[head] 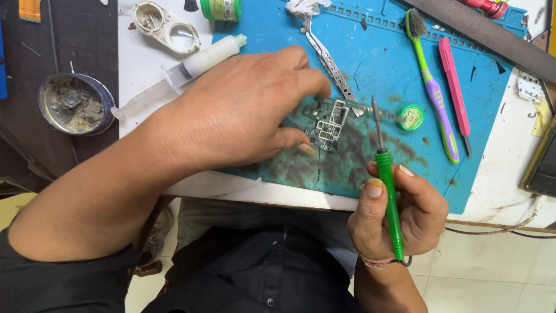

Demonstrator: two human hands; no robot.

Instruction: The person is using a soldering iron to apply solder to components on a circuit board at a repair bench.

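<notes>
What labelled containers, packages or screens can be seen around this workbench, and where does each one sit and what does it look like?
Green jar: top edge, round, with a pale label band.
Small round tin: on the blue mat, right of the circuit board, green with a pale label.
Syringe: upper left, clear barrel, whitish filling, no label visible.
Dark phone-like screen: right edge, flat, unlit.

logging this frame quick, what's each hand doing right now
left hand: fingers pressed on the circuit board, holding it down
right hand: closed around the green soldering iron
</notes>
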